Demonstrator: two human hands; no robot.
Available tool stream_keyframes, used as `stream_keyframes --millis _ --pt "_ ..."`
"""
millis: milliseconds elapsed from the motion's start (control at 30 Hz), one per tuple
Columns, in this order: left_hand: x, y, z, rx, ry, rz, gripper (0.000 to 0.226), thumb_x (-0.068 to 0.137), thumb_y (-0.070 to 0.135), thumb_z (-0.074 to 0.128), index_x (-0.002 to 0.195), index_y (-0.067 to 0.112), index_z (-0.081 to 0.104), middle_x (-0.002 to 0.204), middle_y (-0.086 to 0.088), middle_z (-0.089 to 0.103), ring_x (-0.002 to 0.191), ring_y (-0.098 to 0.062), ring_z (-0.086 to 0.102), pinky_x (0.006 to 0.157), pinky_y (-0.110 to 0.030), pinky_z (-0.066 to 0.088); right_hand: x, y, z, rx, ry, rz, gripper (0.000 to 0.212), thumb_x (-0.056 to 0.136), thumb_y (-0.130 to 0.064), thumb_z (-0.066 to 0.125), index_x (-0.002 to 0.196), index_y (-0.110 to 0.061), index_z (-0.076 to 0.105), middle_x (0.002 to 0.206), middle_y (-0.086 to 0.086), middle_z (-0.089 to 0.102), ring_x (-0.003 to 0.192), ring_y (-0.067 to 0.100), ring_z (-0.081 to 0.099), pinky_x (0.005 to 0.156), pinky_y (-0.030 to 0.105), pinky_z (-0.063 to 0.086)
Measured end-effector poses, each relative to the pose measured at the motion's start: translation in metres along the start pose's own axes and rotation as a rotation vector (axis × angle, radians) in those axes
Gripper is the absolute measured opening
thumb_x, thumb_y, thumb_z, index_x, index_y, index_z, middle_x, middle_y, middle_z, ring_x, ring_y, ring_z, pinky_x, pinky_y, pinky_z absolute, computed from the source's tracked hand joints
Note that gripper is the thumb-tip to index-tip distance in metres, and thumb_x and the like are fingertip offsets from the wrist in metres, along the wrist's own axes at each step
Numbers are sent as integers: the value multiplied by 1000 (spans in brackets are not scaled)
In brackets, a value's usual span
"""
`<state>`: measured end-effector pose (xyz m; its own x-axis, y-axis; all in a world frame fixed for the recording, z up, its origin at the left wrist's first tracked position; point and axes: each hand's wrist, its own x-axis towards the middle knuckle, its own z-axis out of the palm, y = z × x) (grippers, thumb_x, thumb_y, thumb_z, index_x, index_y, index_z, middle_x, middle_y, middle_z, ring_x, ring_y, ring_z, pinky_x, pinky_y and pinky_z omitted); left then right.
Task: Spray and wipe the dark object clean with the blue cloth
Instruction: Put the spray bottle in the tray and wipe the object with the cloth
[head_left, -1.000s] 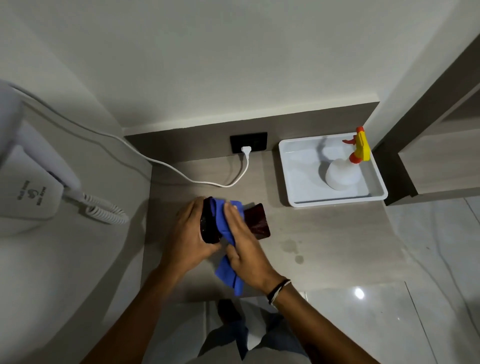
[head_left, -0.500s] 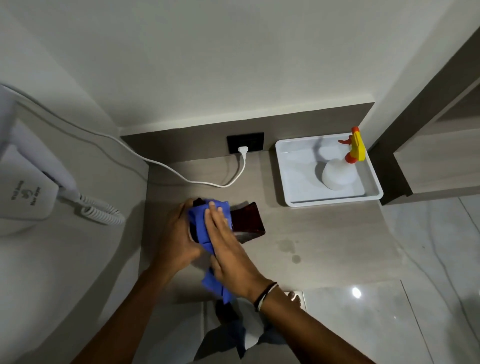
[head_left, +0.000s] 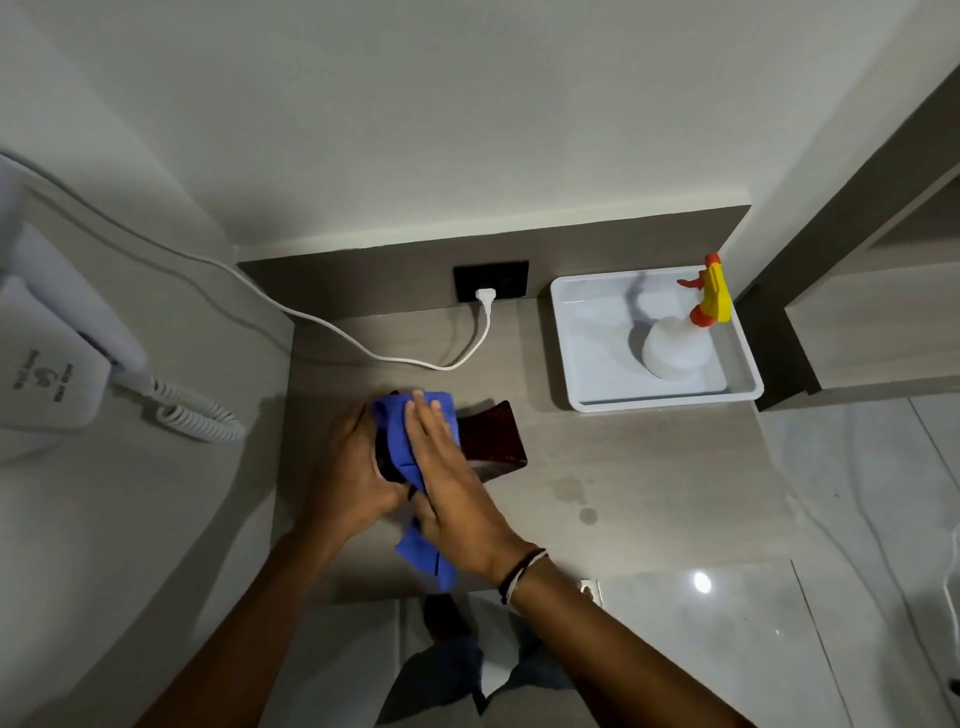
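- Right hand (head_left: 457, 499) fingers (head_left: 426, 421) flat, pressed together – pushing the blue cloth (head_left: 405, 441) onto the dark object (head_left: 493, 441).
- Left hand (head_left: 348, 467) fingers curled around that object's left end, above the bench (head_left: 649, 493).
- White tray (head_left: 566, 353) back right – holding an upright spray bottle (head_left: 675, 348).

The cloth (head_left: 400, 441) under my right hand (head_left: 452, 488) is a plain bright blue, and the object (head_left: 491, 439) it covers is dark, with a reddish-brown speckled sheen on its exposed face. The surface (head_left: 649, 467) is grey-brown with a faint wood grain and a few darker damp spots. The tray (head_left: 576, 358) is white, holding a translucent white spray bottle (head_left: 675, 353) with a yellow head and orange trigger; the cable (head_left: 363, 348) is white, the socket plate (head_left: 511, 278) black.
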<state>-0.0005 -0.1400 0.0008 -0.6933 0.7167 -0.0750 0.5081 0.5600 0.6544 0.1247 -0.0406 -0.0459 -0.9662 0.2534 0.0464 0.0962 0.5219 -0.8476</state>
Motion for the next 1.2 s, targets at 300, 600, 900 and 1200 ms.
stream_keyframes --millis 300,600,900,1200 --pt "1 -22 4 95 4 -71 115 53 29 98 154 15 44 146 -4 52 131 -24 54 102 -28 46 -18 80 -53 -55 76 269 87 87 23 52 166 -1 22 177 18 11 166 38 10 136 39 11" --pt "11 -24 -7 -235 1 -362 118 58 71 86 160 33 38 150 4 60 135 -14 59 114 -42 49 -17 76 -67 969 306 779 40 99 16 41 126 0 65 96 19 78 74 22 78 65 28 65" --pt "-8 -9 -16 125 -321 -260 168 34 75 94 155 60 -22 178 -4 -5 161 -35 16 121 -54 31 1 76 -71 922 364 823 25 100 14 42 106 2 64 96 26 69 75 32 71 69 40 66" --pt "-14 -5 7 315 32 62 119 59 25 95 158 1 33 161 -21 43 147 -40 45 117 -52 43 -18 66 -45 107 323 414 83 90 20 46 166 -4 25 174 14 28 163 29 26 135 39 20"
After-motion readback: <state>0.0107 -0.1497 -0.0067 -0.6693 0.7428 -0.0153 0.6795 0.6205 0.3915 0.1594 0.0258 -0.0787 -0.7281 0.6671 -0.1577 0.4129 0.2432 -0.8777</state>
